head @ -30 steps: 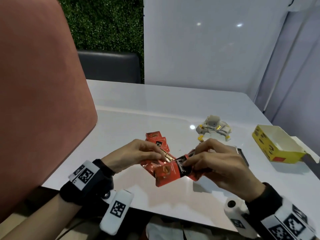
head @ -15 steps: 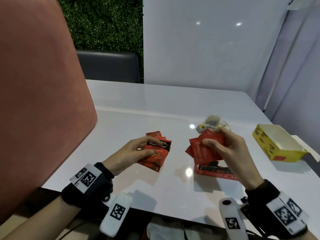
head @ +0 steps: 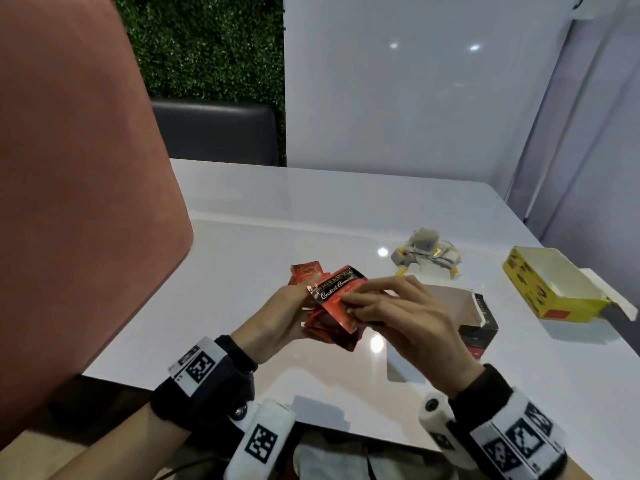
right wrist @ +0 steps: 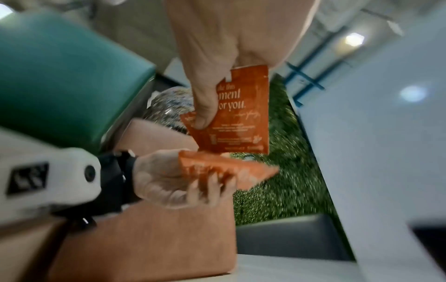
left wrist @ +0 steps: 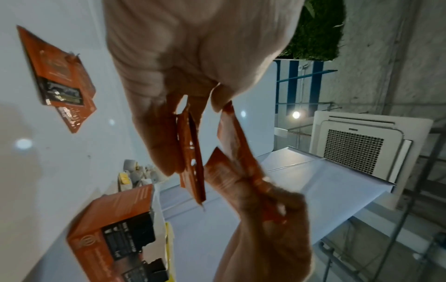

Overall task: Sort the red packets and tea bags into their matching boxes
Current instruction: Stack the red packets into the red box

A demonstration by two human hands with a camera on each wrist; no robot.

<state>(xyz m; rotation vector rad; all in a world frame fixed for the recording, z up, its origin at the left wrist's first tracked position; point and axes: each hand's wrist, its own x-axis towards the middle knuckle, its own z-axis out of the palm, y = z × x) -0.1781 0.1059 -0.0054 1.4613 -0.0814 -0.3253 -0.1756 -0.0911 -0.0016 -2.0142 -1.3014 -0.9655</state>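
Left hand point(head: 277, 320) and right hand point(head: 398, 317) raised together, fingers curled in a pinching grip

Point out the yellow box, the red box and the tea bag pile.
yellow box point(head: 526, 284), head view, printed side wall.
red box point(head: 479, 332), head view, dark end face.
tea bag pile point(head: 427, 252), head view, middle.

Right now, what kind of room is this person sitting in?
Probably a café booth or office lounge, not a kitchen: a glossy white table, a padded dark seat against a fake green hedge wall, and a ceiling air-conditioner unit.
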